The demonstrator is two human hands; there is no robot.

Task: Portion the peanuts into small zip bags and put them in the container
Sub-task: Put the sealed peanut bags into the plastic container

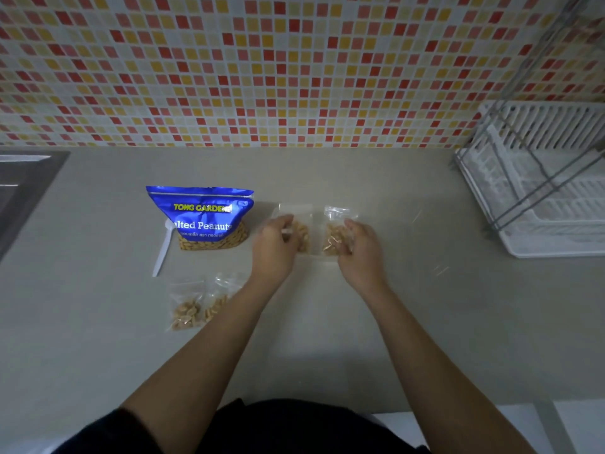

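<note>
Gripping one filled zip bag apiece, both hands curl their fingers: left hand (pixel 275 245) round the left bag (pixel 302 234), right hand (pixel 360 249) round the right bag (pixel 332 237), beside the peanut pack (pixel 201 211) on the bench (pixel 327 339). Squeezing a half-sealed strip could spill nuts

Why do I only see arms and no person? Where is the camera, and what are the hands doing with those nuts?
The camera sits on the person's head and looks down, so you see only their arms reaching over a grey counter. There is no machine, just two bare hands. The left hand grips a little bag of peanuts, and the right hand grips a second little bag. On the left stands the big blue peanut bag with a white spoon beside it. Two filled bags lie nearer the person. A white dish rack is on the right.
</note>
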